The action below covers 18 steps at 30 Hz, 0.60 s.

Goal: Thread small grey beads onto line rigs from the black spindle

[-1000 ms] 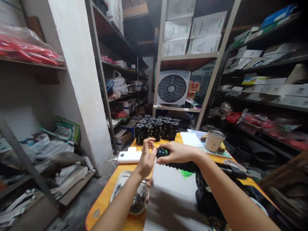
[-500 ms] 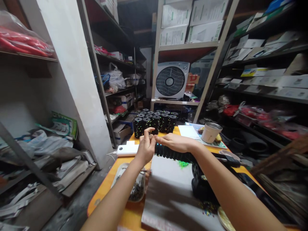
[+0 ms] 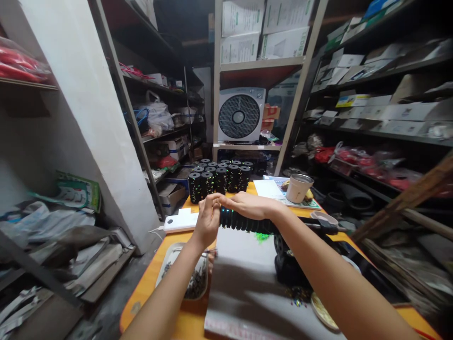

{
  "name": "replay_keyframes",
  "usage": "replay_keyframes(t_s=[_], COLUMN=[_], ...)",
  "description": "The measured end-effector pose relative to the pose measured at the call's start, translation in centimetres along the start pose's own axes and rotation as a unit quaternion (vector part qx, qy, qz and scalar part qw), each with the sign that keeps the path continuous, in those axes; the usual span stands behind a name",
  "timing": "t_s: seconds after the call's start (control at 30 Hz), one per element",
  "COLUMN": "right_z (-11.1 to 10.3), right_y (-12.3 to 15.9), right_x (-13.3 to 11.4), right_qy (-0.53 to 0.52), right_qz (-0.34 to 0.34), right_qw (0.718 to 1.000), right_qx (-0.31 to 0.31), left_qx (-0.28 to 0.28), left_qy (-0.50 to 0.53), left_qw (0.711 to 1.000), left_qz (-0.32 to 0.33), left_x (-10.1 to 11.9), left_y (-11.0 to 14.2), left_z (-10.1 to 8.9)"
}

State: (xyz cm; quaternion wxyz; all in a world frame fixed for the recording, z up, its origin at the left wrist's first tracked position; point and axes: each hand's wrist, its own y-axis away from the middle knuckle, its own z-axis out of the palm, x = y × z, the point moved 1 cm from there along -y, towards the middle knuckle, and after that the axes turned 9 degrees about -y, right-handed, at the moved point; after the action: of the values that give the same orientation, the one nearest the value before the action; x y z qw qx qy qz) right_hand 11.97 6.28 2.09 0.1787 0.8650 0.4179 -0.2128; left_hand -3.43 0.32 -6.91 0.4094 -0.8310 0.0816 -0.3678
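A black ribbed roll (image 3: 244, 223) with small shiny teal spots lies crosswise on a dark rod, above a white board (image 3: 244, 269). At the roll's left end my left hand (image 3: 208, 217) is closed, its fingers bent and pressed together. My right hand (image 3: 249, 205) lies over the top of the roll, fingers together and pointing left. The fingertips of both hands meet; whatever is pinched there is hidden. Under the roll stands a black holder (image 3: 285, 264). Green bits (image 3: 262, 237) and multicoloured beads (image 3: 297, 296) lie on the board.
Several black rolls (image 3: 221, 177) stand at the table's far end. Left are a white power bank-like box (image 3: 180, 223) and a tray (image 3: 161, 274) of small metal pieces. A white cup (image 3: 299, 189) stands back right. Shelves and a box fan (image 3: 239, 115) lie beyond.
The whole view has shifted, so the scene sits slightly further left. My left index finger, raised before, now bends down toward the right fingertips. Both hands stay at the roll's left end.
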Motion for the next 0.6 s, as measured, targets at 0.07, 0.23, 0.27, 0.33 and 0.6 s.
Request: replay_keyframes(t_s=[0.07,0.23,0.27,0.33,0.6], right_z=[0.0,-1.8,-2.3,-3.2,-2.0], right_y=[0.0,0.9,1.2,2.1,3.5], right_x=[-0.1,-0.7,-0.6,-0.4,1.0], right_qy=[-0.007,-0.042,-0.052,-0.064,-0.024], right_qz=[0.003,-0.004,-0.008,-0.006,0.045], right_qw=[1.000,0.999,0.998,0.997,0.998], right_qx=[-0.008,-0.027,-0.029,-0.032,-0.029], left_qx=[0.000,-0.029,-0.038,-0.054,-0.068], left_qy=[-0.005,-0.016,-0.016,-0.014,0.004], left_qw=[1.000,0.999,0.999,0.998,0.997], left_qz=[0.010,0.001,-0.005,-0.016,-0.036], left_x=[-0.1,-0.1,0.0,0.3,0.0], left_y=[0.5,0.2,-0.1,-0.8,-0.9], left_z=[-0.1,-0.6,-0.7,-0.9,-0.1])
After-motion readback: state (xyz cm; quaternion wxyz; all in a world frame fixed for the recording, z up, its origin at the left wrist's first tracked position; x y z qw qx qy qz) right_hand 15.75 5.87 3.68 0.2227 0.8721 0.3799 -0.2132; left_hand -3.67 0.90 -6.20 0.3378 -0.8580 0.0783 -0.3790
